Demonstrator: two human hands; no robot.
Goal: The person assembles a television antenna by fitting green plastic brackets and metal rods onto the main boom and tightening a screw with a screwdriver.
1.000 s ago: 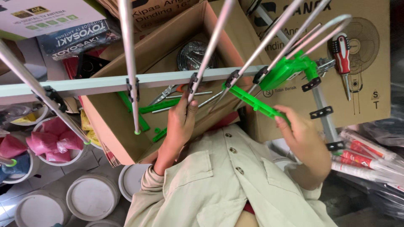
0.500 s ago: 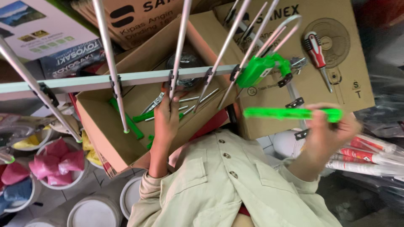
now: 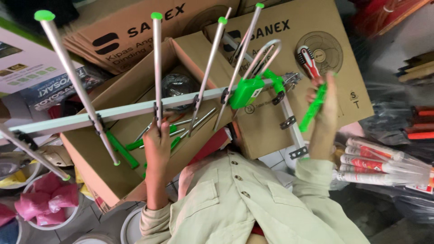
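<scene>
At 9 o'clock, left hand (image 3: 158,142) grips the antenna bar (image 3: 122,110); right hand (image 3: 326,106) apparently clenches a green piece (image 3: 313,108). Steady the bar, align squarely.

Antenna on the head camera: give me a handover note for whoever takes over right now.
Left hand: grip closed on the white boom, holding it over the open cardboard box.
Right hand: grip closed on a green plastic piece, raised clear of the boom.
Done: four green-capped rods and a green clamp sit on the boom.
Left: the green plastic piece is unattached; loose rods lie in the box.
</scene>
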